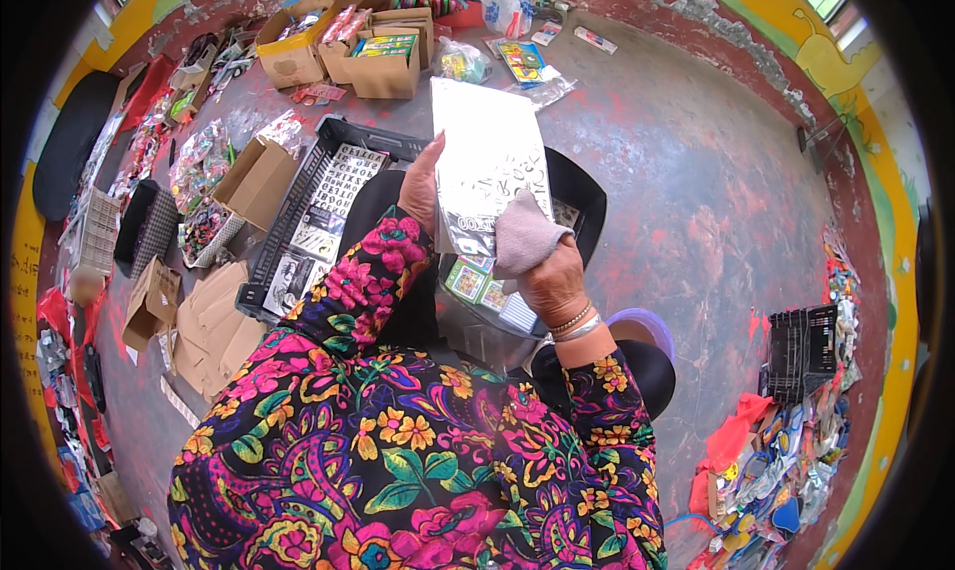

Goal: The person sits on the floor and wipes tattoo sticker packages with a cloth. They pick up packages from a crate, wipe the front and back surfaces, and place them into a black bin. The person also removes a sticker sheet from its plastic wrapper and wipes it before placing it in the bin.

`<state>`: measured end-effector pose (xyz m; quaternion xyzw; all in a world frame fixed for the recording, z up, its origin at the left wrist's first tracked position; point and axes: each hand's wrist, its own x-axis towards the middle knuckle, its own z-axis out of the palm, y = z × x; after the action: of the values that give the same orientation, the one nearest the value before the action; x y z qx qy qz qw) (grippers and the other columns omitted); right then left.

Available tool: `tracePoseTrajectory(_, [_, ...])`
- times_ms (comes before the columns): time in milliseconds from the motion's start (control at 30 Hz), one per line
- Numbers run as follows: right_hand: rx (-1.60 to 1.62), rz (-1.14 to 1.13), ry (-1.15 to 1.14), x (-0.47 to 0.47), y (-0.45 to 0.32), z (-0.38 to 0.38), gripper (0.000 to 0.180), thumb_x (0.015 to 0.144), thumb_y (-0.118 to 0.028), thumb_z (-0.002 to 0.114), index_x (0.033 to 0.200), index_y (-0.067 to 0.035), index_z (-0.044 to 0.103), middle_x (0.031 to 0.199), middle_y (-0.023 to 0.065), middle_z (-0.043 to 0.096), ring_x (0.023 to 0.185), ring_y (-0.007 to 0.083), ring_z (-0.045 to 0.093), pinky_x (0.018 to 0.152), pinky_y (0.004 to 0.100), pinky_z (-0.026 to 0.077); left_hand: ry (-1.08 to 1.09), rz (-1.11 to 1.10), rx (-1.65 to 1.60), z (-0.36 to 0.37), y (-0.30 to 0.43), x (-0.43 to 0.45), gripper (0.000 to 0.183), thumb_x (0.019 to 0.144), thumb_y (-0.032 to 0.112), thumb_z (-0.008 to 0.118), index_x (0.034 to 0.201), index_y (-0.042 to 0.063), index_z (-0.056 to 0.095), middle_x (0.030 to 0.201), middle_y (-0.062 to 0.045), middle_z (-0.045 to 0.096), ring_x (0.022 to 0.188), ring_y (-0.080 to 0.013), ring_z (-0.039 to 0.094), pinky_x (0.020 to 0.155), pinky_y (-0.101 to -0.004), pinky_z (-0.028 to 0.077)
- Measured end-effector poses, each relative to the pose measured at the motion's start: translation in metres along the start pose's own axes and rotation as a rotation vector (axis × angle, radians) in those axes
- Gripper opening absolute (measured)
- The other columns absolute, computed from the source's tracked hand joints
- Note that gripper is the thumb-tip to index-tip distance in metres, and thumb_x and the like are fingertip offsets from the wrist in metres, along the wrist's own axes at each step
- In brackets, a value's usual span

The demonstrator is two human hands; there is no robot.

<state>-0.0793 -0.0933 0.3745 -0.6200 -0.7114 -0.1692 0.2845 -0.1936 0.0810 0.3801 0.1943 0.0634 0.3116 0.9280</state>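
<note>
My left hand point(424, 186) grips the left edge of a tattoo sheet point(485, 137) in a glossy wrapper, which glares white over much of its face. Black letters show through its lower right part. In my right hand point(552, 283) is a folded greyish-pink cloth point(526, 234), pressed against the sheet's lower right corner. Below the sheet, a clear plastic bin point(485, 340) holds small printed boxes point(470, 280). To the left, a black plastic crate point(257, 290) contains more letter sheets point(339, 189). A black tub point(586, 189) is partly hidden behind the sheet.
Cardboard boxes point(384, 74) of packaged goods stand at the back. An open carton point(257, 182) and flattened cardboard point(216, 324) lie left. A purple basin point(645, 324) is beside my right leg. Near the right wall are a black crate point(802, 354) and piled goods point(791, 458).
</note>
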Motion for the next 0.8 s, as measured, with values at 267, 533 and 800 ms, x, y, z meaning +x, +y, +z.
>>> tracePoseTrajectory(267, [0.004,0.014,0.012,0.005,-0.01,0.001,0.043,0.063,-0.01,0.063,0.107,-0.009,0.063,0.111,0.008,0.061,0.111,0.0275,0.054,0.092,0.0385,0.041,0.045,-0.101,0.043,-0.012,-0.003,0.003,0.041,0.088,0.023,0.053,0.121,-0.002,0.048,0.114,-0.016,0.058,0.101,-0.0258,0.059,0.09,-0.0382,0.046])
tracePoseTrajectory(533, [0.025,0.11,0.075,0.002,-0.016,0.003,0.043,0.065,-0.005,0.06,0.108,-0.008,0.062,0.112,0.0086,0.061,0.109,0.0277,0.055,0.091,0.0385,0.041,0.0,-0.069,0.014,-0.005,-0.006,0.002,0.044,0.092,0.03,0.048,0.124,0.0,0.045,0.117,-0.014,0.056,0.103,-0.0249,0.057,0.09,-0.0366,0.045])
tracePoseTrajectory(800, [0.068,0.113,0.095,0.006,-0.019,-0.003,0.041,0.065,-0.005,0.064,0.106,-0.006,0.063,0.108,0.0097,0.062,0.105,0.0267,0.057,0.09,0.0378,0.041,-0.084,-0.027,-0.073,-0.003,-0.009,0.003,0.045,0.092,0.03,0.048,0.125,0.0,0.044,0.118,-0.014,0.055,0.104,-0.0244,0.056,0.09,-0.0371,0.045])
